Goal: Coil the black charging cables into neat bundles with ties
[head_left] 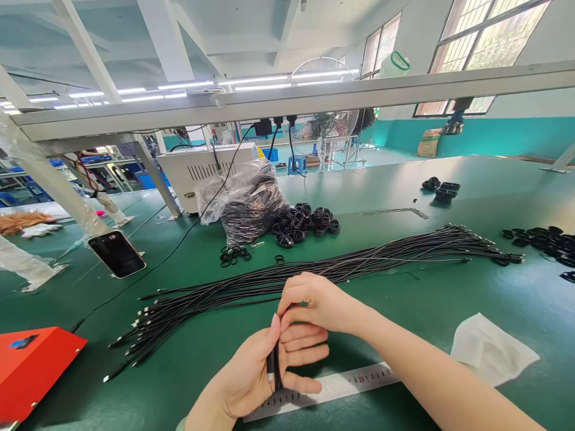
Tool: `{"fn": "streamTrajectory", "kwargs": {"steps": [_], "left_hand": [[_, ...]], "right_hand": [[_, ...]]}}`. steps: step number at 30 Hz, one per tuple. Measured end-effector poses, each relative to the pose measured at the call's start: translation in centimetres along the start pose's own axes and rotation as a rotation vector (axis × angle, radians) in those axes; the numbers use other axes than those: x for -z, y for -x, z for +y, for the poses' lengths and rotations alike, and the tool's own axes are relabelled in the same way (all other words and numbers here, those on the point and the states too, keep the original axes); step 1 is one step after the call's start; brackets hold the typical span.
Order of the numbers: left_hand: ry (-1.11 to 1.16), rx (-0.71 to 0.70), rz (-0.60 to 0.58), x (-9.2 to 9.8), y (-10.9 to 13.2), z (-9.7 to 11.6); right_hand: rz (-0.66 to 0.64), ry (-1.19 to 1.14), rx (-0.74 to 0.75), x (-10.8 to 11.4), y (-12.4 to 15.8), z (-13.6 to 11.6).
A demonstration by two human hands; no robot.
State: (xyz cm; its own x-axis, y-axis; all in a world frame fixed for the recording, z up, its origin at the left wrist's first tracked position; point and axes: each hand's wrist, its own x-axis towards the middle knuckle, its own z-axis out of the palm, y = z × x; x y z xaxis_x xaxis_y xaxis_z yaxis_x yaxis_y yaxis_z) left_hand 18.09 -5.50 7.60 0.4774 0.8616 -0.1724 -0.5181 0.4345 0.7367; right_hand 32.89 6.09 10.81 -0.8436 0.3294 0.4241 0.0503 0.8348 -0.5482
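A black cable [276,362] with a metal-tipped plug lies against the palm of my left hand [251,365], under the thumb, its fingers spread to the right. At its upper end my right hand [317,302] pinches with thumb and forefinger; the fingertips hide what part of the cable they grip. Just beyond both hands, a long bundle of straight black cables [359,263] stretches across the green table [215,383]. Beneath the hands lies a steel ruler [332,389], partly covered by the left hand and right forearm.
Coiled black cables [305,221] sit beside a plastic bag [251,203] at the back. More coils [545,242] lie far right. A phone [117,254] leans at left, above a red device [36,371]. White paper [492,350] lies right of the ruler. A metal beam [287,102] crosses overhead.
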Motion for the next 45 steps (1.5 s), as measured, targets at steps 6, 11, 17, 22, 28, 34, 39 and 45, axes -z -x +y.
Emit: {"fn": "streamTrajectory", "kwargs": {"steps": [6, 11, 17, 22, 28, 34, 39, 45], "left_hand": [[0.049, -0.099, -0.006, 0.1, 0.8, 1.1], [0.037, -0.342, 0.17, 1.0, 1.3, 2.7], [0.03, -0.493, 0.434, 2.2, 0.6, 3.0], [0.01, -0.417, 0.494, 2.3, 0.1, 2.3], [-0.003, -0.186, 0.342, 1.1, 0.0, 0.8], [0.015, 0.018, 0.107, -0.5, 0.5, 0.2], [0.078, 0.035, 0.142, 0.5, 1.3, 0.6], [0.166, -0.049, 0.133, 1.4, 1.2, 0.8]], "right_hand": [[0.053, -0.226, -0.142, -2.1, -0.1, 1.0], [-0.249, -0.027, -0.308, -4.1, 0.7, -0.9], [-0.404, 0.333, -0.231, -3.6, 1.4, -3.7], [-0.284, 0.482, -0.092, -2.4, 1.5, -4.2], [-0.042, 0.357, 0.109, -0.5, 0.8, -2.5], [0.06, 0.096, 0.001, 0.2, 0.2, 0.0], [0.051, -0.088, -0.078, -1.7, 0.2, 0.6], [0.06, -0.066, -0.262, -2.4, 0.3, -0.4]]}}
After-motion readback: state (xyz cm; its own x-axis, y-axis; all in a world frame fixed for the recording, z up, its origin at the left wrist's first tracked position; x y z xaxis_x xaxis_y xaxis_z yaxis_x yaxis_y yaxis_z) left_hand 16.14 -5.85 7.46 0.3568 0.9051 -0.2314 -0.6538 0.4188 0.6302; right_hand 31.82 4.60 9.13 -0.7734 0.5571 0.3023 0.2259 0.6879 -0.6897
